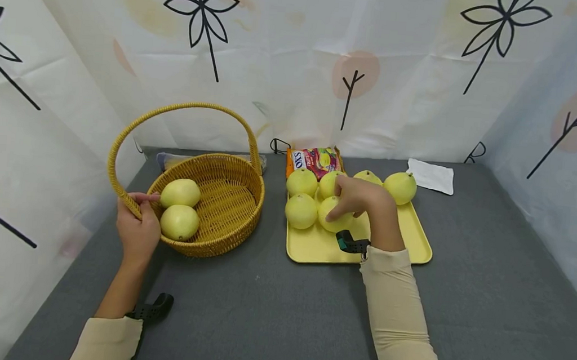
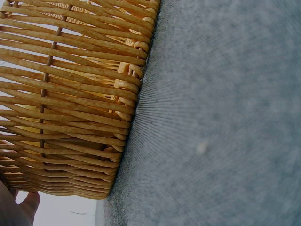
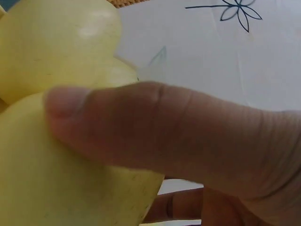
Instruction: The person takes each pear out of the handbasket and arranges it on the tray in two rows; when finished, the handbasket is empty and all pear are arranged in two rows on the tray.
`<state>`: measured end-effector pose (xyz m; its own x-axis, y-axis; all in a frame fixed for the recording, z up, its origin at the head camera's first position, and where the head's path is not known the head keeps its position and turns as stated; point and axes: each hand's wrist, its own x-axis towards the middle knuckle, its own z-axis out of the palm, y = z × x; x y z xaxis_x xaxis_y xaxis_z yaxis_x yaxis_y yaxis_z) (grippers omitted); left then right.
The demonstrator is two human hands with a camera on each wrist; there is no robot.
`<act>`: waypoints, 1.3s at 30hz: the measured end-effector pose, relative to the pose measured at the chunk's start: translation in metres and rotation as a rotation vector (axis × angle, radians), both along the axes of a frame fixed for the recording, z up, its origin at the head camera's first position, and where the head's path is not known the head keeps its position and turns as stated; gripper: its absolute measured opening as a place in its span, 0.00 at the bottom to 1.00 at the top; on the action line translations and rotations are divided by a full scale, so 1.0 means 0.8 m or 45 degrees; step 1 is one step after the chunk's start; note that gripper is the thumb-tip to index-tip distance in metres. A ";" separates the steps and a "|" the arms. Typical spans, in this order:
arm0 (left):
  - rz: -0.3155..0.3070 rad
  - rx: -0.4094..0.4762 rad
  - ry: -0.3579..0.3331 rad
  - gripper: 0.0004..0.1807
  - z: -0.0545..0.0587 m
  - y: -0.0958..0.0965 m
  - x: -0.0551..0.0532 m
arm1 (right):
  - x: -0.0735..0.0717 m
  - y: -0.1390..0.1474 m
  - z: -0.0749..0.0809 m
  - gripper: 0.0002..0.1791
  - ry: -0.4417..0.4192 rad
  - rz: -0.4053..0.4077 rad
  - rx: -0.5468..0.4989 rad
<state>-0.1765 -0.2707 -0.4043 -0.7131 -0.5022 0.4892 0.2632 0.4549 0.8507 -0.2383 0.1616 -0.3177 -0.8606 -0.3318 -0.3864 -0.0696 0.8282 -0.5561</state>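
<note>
At the left side of a woven basket (image 1: 222, 242) with a tall arched handle, my left hand (image 1: 137, 227) grips the rim near the handle's base. Two yellow-green pears (image 1: 179, 222) lie in the basket, close to that hand. To the right, my right hand (image 1: 368, 200) curls over a pear (image 1: 331, 216) in the front row on a yellow tray (image 1: 313, 254). The thumb (image 3: 141, 125) presses on the pear's side in the right wrist view. Several more pears (image 1: 300, 211) stand around it. The left wrist view is mostly the basket's woven wall (image 2: 70, 94).
Behind the tray lies a colourful snack packet (image 1: 315, 160), and a white folded tissue (image 1: 431, 175) is at the back right. A partly hidden clear packet (image 1: 168, 159) lies behind the basket. Printed cloth walls (image 1: 287, 61) enclose the grey tabletop (image 1: 257, 313).
</note>
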 end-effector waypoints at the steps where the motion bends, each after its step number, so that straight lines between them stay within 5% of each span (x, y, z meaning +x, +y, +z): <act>1: -0.004 0.000 0.007 0.12 0.000 0.000 0.000 | 0.000 0.003 0.001 0.32 -0.029 -0.001 -0.014; 9: -0.007 0.010 0.014 0.11 -0.002 -0.001 -0.002 | -0.003 0.018 -0.001 0.36 -0.224 -0.074 -0.051; 20: -0.008 0.020 0.000 0.11 0.023 0.018 0.015 | -0.004 0.016 0.002 0.34 -0.097 -0.006 -0.074; 26: -0.002 0.017 -0.010 0.11 0.012 0.009 0.007 | -0.004 0.017 0.003 0.33 -0.029 0.000 -0.039; 39: 0.018 0.011 -0.009 0.12 -0.002 -0.001 -0.002 | -0.005 0.021 0.001 0.32 -0.086 -0.009 -0.061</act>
<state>-0.1783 -0.2711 -0.4059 -0.7096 -0.5164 0.4794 0.2507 0.4508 0.8567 -0.2422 0.1787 -0.3169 -0.8354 -0.3452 -0.4277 -0.0248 0.8010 -0.5981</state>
